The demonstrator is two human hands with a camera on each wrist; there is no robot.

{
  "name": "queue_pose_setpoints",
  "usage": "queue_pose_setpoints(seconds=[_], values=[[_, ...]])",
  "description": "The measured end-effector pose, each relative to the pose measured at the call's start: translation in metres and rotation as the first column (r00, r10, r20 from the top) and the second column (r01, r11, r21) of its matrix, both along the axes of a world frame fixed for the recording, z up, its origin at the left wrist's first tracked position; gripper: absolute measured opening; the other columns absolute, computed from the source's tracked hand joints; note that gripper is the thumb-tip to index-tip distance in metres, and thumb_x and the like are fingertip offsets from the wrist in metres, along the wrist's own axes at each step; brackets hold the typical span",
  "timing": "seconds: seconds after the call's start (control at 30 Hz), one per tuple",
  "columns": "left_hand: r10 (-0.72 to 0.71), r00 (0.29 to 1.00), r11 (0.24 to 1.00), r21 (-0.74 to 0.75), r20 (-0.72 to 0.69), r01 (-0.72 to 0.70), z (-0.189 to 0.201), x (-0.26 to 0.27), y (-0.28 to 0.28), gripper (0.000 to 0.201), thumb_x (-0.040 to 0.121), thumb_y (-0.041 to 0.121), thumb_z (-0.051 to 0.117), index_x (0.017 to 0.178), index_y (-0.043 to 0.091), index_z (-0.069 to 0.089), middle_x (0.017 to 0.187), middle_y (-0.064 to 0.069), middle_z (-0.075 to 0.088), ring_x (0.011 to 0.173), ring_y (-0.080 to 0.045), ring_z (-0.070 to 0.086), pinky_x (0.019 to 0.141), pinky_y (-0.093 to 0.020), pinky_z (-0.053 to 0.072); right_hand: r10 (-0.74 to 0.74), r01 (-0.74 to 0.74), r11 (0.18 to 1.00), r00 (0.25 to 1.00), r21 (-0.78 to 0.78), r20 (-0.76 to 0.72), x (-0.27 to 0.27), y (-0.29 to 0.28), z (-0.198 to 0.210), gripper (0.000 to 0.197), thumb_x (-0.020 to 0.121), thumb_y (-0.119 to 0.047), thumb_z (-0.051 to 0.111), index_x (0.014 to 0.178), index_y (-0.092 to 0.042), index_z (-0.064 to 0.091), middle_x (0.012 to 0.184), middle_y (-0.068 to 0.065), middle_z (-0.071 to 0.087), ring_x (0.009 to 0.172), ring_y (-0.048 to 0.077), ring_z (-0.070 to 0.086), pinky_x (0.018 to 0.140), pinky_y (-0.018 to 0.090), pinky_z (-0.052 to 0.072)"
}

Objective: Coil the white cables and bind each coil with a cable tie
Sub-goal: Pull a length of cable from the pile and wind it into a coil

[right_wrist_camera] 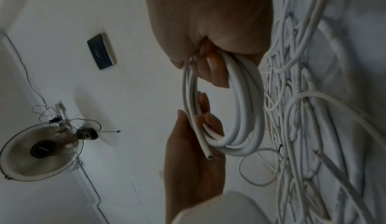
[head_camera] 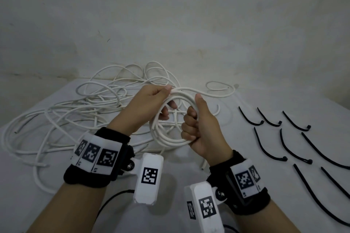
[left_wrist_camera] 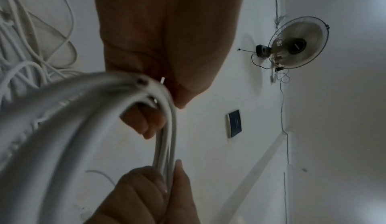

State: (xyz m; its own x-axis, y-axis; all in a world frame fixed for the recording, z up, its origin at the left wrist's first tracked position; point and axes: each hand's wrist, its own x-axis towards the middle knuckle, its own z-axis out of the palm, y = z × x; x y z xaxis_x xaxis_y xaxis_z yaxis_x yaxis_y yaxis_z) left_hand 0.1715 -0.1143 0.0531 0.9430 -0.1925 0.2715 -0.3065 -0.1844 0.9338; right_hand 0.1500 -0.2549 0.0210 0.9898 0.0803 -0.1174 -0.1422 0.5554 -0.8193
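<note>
Two bare hands hold one round coil of white plastic-sheathed cable [head_camera: 171,134] above the white cloth-covered table [head_camera: 28,176]. The right hand [head_camera: 200,128] has its fingers curled tight round the coil's near right side, thumb standing upright against the loops. The left hand [head_camera: 149,100] pinches the top of the coil between thumb and forefinger, its other fingers [head_camera: 166,113] reaching through the ring from behind. From that pinch a loose tail of the same cable [head_camera: 212,95] runs off to the right and lies on the table.

In the right wrist view the coil [right_wrist_camera: 240,112] shows several turns, and one cut end [right_wrist_camera: 208,157] sticks out past the left hand [right_wrist_camera: 192,161].

Behind the left hand lies a loose tangle of white cables [head_camera: 75,109], spread across the table's left half. To the right, well apart from the hands, black plastic cable ties [head_camera: 284,142] lie in rows, each slightly curved and separate from its neighbours.

Black wrist straps with white marker blocks [head_camera: 98,155] sit on both wrists. A wall-mounted fan [left_wrist_camera: 296,44] shows in both wrist views.
</note>
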Motion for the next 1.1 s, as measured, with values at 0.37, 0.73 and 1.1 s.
queue_pose_setpoints(seconds=[0.37,0.73,1.1], values=[[0.04,0.978,0.992,0.113,0.203,-0.064,-0.029,0.01,0.008,0.026,0.096,0.027,0.051,0.089,0.006,0.063,0.048,0.01,0.037,0.039,-0.003,0.034,0.043,-0.021,0.029,-0.189,0.483,0.63,0.855,-0.608,0.484,0.001,-0.006,-0.003,0.024,0.096,-0.025,0.054,0.079,-0.01,0.063,0.071,0.004,0.064,0.063,0.015,0.059,0.059,0.02,0.044],[-0.091,0.99,0.995,-0.034,0.105,0.095,-0.026,0.004,0.011,0.022,0.098,0.02,0.047,0.095,0.003,0.062,0.05,0.002,0.033,0.04,-0.008,0.028,0.039,-0.017,0.029,0.141,0.685,0.254,0.672,-0.682,0.727,0.017,-0.038,-0.006,0.009,0.091,-0.025,0.061,0.092,-0.02,0.069,0.08,-0.004,0.057,0.072,0.002,0.052,0.086,0.023,0.042],[-0.064,0.983,0.996,0.071,0.169,0.053,-0.031,0.004,0.003,0.024,0.095,0.023,0.052,0.073,0.02,0.059,0.04,0.012,0.039,0.037,-0.004,0.036,0.041,-0.017,0.034,-0.09,0.635,0.559,0.685,-0.533,0.723,0.011,-0.031,0.003,0.015,0.094,-0.021,0.059,0.082,-0.022,0.068,0.088,0.011,0.057,0.062,0.019,0.053,0.049,0.016,0.047]])
